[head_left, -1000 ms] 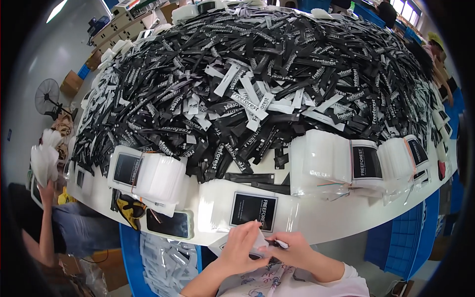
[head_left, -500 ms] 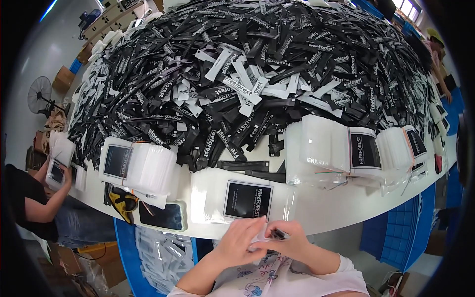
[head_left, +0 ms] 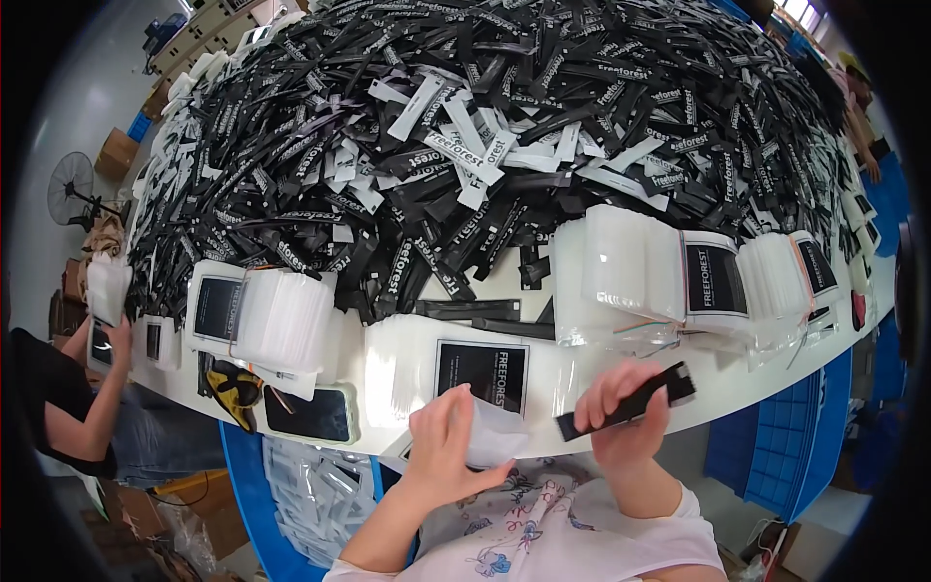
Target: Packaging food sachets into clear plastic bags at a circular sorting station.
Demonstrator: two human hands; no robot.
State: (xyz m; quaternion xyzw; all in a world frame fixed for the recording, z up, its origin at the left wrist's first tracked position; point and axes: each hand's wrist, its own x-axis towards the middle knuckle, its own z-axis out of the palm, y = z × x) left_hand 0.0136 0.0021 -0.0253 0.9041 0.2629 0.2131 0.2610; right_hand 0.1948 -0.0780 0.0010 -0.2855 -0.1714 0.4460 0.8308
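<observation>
My left hand (head_left: 441, 456) pinches a translucent white plastic bag (head_left: 497, 434) in front of my chest, just past the table's near edge. To its right, my right hand (head_left: 626, 427) grips a slim black stick packet (head_left: 669, 388), held at a slant and apart from the bag. Right behind the hands lies a stack of clear-white bags (head_left: 396, 364) with a black printed label on the top one. Beyond it, a huge heap of black and white stick packets (head_left: 427, 165) covers most of the table.
Banded bag bundles stand at left (head_left: 286, 320) and right (head_left: 621, 272). A phone (head_left: 308, 415) and a black-yellow tool (head_left: 233, 393) lie near the left edge. Below are a blue bin (head_left: 325, 495) of packets and blue crates (head_left: 776, 446). Another person's hands (head_left: 116, 335) work at far left.
My hands have moved apart. My right hand went right and up with the black packet now in full view, while my left hand shifted left with the bag.
</observation>
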